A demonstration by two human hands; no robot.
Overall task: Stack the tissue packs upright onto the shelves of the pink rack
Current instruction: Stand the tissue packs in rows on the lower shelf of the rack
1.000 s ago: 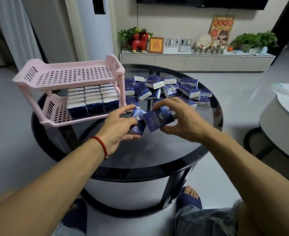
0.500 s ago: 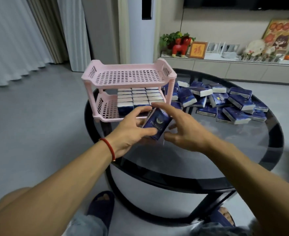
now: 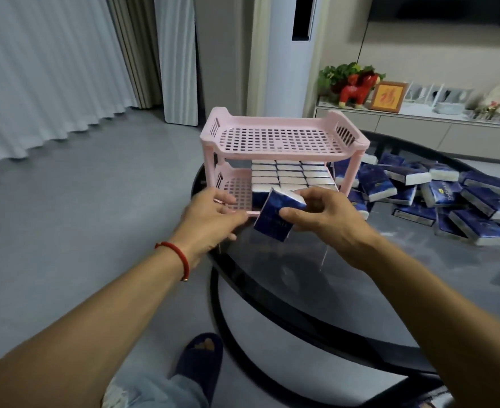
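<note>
The pink rack (image 3: 284,139) stands at the left edge of the round glass table (image 3: 375,278). Its top shelf is bare. Its lower shelf holds several rows of tissue packs (image 3: 293,175) standing upright, with the left part of that shelf uncovered. My right hand (image 3: 328,222) holds a blue tissue pack (image 3: 273,219) tilted, white end up, just in front of the lower shelf. My left hand (image 3: 210,219) pinches the front rim of the lower shelf at its left corner, right beside the held pack.
A pile of loose blue tissue packs (image 3: 448,198) lies on the table to the right of the rack. Behind is a low white cabinet (image 3: 419,128) with ornaments. Grey floor and curtains lie to the left. My slippered foot (image 3: 198,360) is beside the table's base.
Both hands moved forward to the rack's lower shelf. My left hand left the pack and took the shelf rim. My right hand alone carries the pack, now tilted upward.
</note>
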